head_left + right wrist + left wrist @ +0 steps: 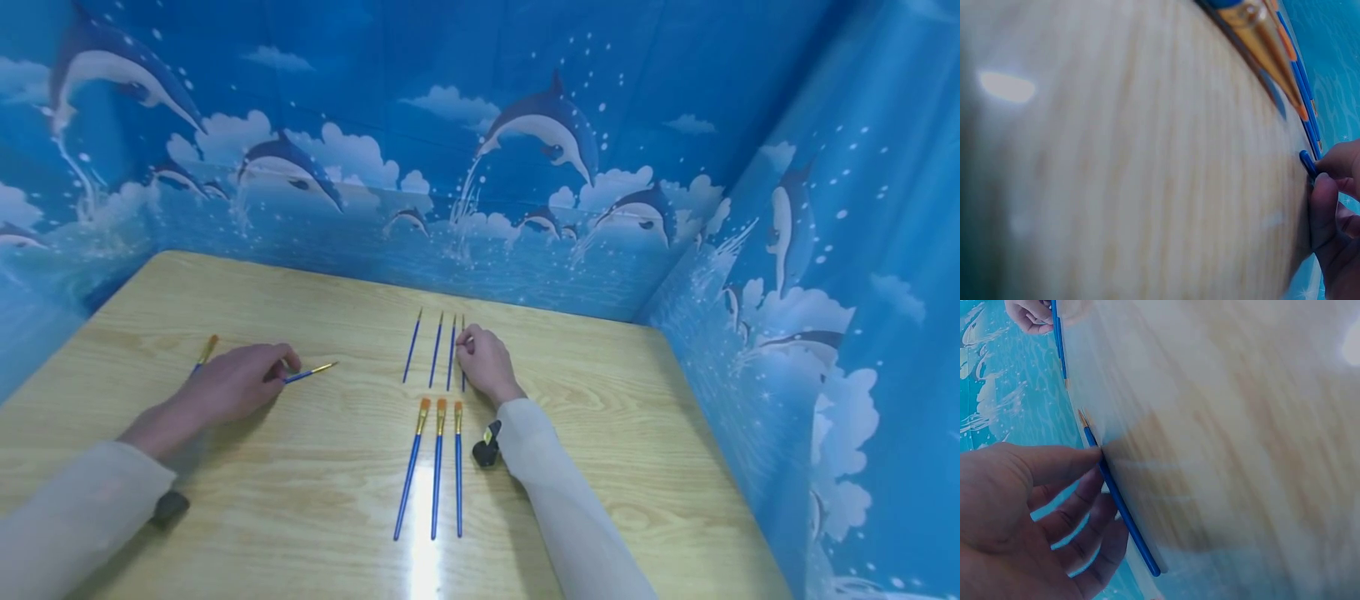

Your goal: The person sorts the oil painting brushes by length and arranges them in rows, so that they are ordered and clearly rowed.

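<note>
My left hand (240, 379) is over the left part of the table, thumb and fingertips around a thin paintbrush (307, 373) with a blue handle. In the left wrist view this paintbrush (1124, 509) lies along the fingertips, its bristle end beyond the thumb. At the far row, my right hand (487, 360) pinches the rightmost thin paintbrush (463, 382). The right wrist view shows the end of its blue handle (1307, 164) between thumb and finger. Left of it lie several thin paintbrushes, the closest a slim blue paintbrush (452, 358), all with tips pointing away.
Nearer me, three wide paintbrushes with orange bristles lie side by side, the middle paintbrush (438, 467) among them. Another orange-bristled brush (206, 350) is partly hidden behind my left hand. Dolphin-print curtains (480, 150) stand behind and beside the wooden table (615, 450).
</note>
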`<action>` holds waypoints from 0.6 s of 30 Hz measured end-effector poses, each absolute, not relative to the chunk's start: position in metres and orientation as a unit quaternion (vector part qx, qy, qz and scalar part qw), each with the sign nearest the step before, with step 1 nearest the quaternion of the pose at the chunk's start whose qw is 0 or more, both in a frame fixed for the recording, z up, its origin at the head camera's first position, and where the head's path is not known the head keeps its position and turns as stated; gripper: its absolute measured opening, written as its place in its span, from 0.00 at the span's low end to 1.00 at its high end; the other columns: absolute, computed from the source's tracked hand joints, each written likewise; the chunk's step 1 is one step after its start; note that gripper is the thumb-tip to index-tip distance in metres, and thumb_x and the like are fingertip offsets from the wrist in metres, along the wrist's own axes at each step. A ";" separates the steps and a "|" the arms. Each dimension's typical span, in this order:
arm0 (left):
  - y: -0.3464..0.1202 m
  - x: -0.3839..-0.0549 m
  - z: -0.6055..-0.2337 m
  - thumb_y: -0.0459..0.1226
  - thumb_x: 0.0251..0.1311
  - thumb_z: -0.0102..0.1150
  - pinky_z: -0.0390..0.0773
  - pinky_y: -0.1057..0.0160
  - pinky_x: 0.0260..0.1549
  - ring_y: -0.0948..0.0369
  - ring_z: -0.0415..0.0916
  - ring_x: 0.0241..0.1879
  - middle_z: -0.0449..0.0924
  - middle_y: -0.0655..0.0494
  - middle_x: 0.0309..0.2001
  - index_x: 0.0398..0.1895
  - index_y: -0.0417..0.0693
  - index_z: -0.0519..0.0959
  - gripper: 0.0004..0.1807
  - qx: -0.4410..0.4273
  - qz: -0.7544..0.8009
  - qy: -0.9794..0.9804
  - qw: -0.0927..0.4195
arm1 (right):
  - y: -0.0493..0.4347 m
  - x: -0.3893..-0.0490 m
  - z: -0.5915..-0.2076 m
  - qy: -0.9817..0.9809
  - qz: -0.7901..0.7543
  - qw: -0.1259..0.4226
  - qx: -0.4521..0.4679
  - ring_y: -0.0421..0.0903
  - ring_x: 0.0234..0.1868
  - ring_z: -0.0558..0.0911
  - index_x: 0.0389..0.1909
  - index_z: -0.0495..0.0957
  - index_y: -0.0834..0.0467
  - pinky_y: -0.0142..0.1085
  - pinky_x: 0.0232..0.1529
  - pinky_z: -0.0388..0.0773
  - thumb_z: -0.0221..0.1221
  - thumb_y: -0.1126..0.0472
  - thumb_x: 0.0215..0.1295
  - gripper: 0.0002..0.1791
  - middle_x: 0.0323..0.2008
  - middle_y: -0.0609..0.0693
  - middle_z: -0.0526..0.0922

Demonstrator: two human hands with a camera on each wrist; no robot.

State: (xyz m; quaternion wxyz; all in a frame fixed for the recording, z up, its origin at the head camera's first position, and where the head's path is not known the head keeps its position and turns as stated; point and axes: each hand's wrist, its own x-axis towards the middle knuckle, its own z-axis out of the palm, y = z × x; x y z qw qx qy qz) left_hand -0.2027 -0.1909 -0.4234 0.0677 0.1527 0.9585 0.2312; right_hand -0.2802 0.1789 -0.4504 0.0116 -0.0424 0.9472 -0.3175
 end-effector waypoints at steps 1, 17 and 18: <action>-0.192 -0.202 -0.423 0.30 0.68 0.66 0.83 0.43 0.44 0.49 0.85 0.43 0.87 0.47 0.43 0.53 0.39 0.83 0.13 0.151 0.228 0.960 0.064 | 0.179 -0.280 -0.450 0.947 -0.317 0.011 -0.042 0.51 0.47 0.83 0.53 0.82 0.55 0.48 0.53 0.83 0.57 0.61 0.82 0.07 0.49 0.54 0.85; -0.199 -0.200 -0.428 0.35 0.67 0.70 0.79 0.48 0.42 0.54 0.79 0.39 0.82 0.53 0.37 0.35 0.49 0.84 0.03 0.176 0.222 0.959 0.024 | 0.178 -0.280 -0.450 0.950 -0.311 0.011 -0.038 0.49 0.44 0.83 0.53 0.82 0.54 0.46 0.50 0.82 0.57 0.60 0.82 0.07 0.47 0.52 0.85; -0.199 -0.200 -0.428 0.35 0.68 0.69 0.79 0.48 0.42 0.54 0.79 0.39 0.82 0.53 0.37 0.35 0.49 0.84 0.03 0.177 0.222 0.959 0.024 | 0.178 -0.280 -0.450 0.950 -0.311 0.011 -0.038 0.49 0.44 0.83 0.53 0.82 0.54 0.46 0.50 0.82 0.57 0.60 0.82 0.07 0.46 0.52 0.85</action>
